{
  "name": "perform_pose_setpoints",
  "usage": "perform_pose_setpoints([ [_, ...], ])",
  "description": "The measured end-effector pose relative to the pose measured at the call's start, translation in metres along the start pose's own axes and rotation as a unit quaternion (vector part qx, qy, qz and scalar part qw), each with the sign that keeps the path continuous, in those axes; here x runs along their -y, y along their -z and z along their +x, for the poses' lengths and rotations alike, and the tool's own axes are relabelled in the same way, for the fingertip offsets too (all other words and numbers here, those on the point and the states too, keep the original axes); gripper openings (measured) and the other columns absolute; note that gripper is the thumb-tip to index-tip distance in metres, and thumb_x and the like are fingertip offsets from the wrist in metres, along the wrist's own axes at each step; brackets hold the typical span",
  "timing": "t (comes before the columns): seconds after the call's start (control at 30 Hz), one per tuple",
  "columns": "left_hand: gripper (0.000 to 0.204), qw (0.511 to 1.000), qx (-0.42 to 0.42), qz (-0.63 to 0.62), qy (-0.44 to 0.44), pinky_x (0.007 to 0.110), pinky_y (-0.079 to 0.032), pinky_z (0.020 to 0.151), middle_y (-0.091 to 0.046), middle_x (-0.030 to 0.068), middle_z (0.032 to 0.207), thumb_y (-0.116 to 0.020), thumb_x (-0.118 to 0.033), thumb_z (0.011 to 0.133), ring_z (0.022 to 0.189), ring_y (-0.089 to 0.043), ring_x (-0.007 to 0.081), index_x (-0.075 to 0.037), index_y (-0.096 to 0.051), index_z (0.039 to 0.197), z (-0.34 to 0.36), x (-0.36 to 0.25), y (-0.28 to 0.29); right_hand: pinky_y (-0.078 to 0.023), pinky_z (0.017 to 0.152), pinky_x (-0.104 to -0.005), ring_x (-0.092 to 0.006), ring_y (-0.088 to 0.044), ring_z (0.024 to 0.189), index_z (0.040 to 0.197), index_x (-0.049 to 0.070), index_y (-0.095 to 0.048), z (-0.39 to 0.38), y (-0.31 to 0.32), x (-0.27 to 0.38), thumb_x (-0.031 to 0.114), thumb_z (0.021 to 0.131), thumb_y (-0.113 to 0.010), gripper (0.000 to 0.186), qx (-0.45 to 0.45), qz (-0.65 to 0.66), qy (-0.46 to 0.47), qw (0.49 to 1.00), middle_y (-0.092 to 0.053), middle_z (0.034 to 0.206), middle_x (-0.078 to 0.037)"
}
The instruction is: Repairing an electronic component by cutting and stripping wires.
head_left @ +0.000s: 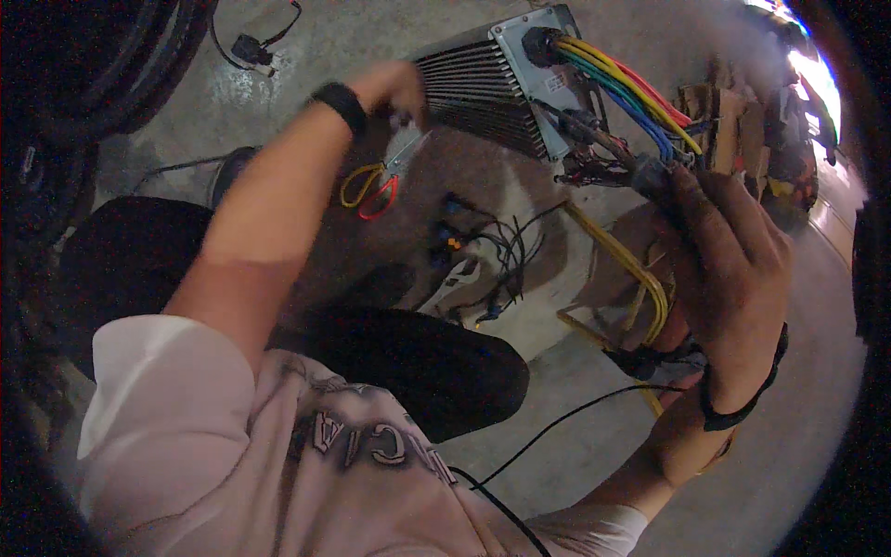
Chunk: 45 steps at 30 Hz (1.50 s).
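A finned metal controller box lies on the floor, with red, yellow, green and blue cables and thinner dark wires coming from its end plate. My right hand has its fingers closed on a dark grey cylindrical connector beside those cables. My left hand is at the box's left edge, blurred, its fingers curled and partly hidden; I cannot make out whether it grips anything. Just below it lies a silver metal piece with yellow and red loops.
Loose dark wiring and yellow cables lie between my legs and the box. Black tyre-like rings are at upper left, a small black part with leads near them. Cardboard is at right. My dark-clothed leg is bent below.
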<state>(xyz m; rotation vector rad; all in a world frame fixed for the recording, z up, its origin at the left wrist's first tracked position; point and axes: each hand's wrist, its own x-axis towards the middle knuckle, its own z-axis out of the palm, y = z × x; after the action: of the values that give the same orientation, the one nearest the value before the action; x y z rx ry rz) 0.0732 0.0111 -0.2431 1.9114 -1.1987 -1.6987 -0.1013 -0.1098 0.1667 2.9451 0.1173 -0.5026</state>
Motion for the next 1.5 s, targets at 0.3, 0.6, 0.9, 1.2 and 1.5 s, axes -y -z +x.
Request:
perform_pose_setpoints([
  [0.3, 0.115, 0.955, -0.12, -0.118, -0.245, 0.049, -0.032, 0.12, -0.036, 0.0261, 0.161, -0.085, -0.06, 0.077, 0.149, -0.035, 0.0399, -0.005, -0.029, 0.161, -0.112, -0.09, 0.119, -0.057, 0.076, -0.0407, -0.0348, -0.071, 0.09, 0.118, 0.0, -0.071, 0.007, 0.004, 0.003, 0.005, 0.076, -0.081, 0.043, 0.015, 0.006, 0.002, 1.0, -0.069, 0.104, -0.017],
  [0.6, 0.125, 0.929, -0.142, -0.182, -0.29, 0.042, -0.034, 0.12, -0.041, 0.0281, 0.158, -0.075, -0.079, 0.073, 0.147, -0.04, 0.0389, 0.004, -0.034, 0.157, -0.069, -0.11, 0.063, -0.056, 0.07, -0.0415, -0.0344, -0.07, 0.085, 0.119, -0.003, -0.071, 0.007, 0.006, 0.014, 0.003, 0.072, -0.083, 0.048, 0.012, -0.011, 0.006, 1.0, -0.07, 0.102, -0.018],
  [0.9, 0.115, 0.922, -0.165, -0.114, -0.33, 0.041, -0.045, 0.111, -0.055, 0.0331, 0.142, -0.082, -0.07, 0.073, 0.134, -0.055, 0.0387, 0.01, -0.044, 0.147, -0.073, -0.127, 0.075, -0.058, 0.065, -0.0407, -0.0345, -0.073, 0.085, 0.124, -0.004, -0.068, 0.006, 0.008, 0.006, 0.003, 0.074, -0.082, 0.052, 0.058, -0.032, 0.015, 0.998, -0.07, 0.103, -0.021],
  [1.2, 0.109, 0.903, -0.164, -0.15, -0.368, 0.044, -0.047, 0.108, -0.063, 0.0299, 0.127, -0.084, -0.071, 0.069, 0.125, -0.06, 0.0404, 0.008, -0.054, 0.138, -0.064, -0.118, 0.06, -0.057, 0.064, -0.0388, -0.0332, -0.072, 0.081, 0.122, -0.009, -0.066, 0.014, 0.015, 0.012, 0.002, 0.079, -0.08, 0.047, 0.112, -0.01, 0.008, 0.994, -0.07, 0.101, -0.021],
  [1.5, 0.103, 0.863, -0.292, -0.168, -0.375, 0.047, -0.05, 0.103, -0.063, 0.0277, 0.127, -0.088, -0.064, 0.067, 0.122, -0.061, 0.0409, 0.006, -0.056, 0.135, -0.053, -0.12, 0.043, -0.054, 0.08, -0.0327, -0.0253, -0.07, 0.089, 0.118, -0.007, -0.066, 0.016, 0.017, 0.018, -0.004, 0.088, -0.069, 0.03, 0.178, 0.259, -0.27, 0.91, -0.069, 0.103, -0.017],
])
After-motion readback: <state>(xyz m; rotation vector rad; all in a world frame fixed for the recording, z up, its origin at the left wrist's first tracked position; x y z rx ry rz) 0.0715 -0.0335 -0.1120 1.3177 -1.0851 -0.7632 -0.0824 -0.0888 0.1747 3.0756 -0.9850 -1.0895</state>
